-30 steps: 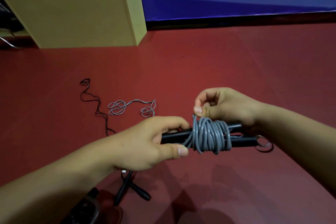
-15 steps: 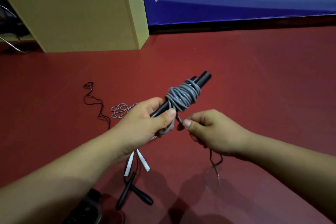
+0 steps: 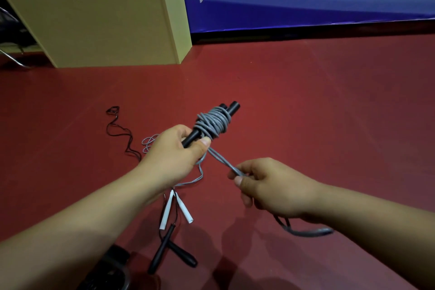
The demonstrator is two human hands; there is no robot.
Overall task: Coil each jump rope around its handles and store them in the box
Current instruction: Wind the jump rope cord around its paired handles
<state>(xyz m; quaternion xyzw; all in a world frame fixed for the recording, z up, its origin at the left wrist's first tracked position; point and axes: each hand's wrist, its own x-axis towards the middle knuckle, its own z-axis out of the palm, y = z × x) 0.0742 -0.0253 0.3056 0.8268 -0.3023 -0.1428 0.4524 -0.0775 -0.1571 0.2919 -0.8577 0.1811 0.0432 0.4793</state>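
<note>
Red floor (image 3: 306, 101), hands gripping coiled jump rope (image 3: 213, 122)

The cardboard box (image 3: 101, 19) stands at the far left of the red floor (image 3: 317, 106). Between the box and the hands the floor is open, apart from a thin dark cord (image 3: 117, 132) trailing below the box. Nearer than that cord, white handles (image 3: 175, 209) and black handles (image 3: 169, 252) lie crossed. Right of the box the floor runs bare to the blue banner (image 3: 306, 2).
</note>
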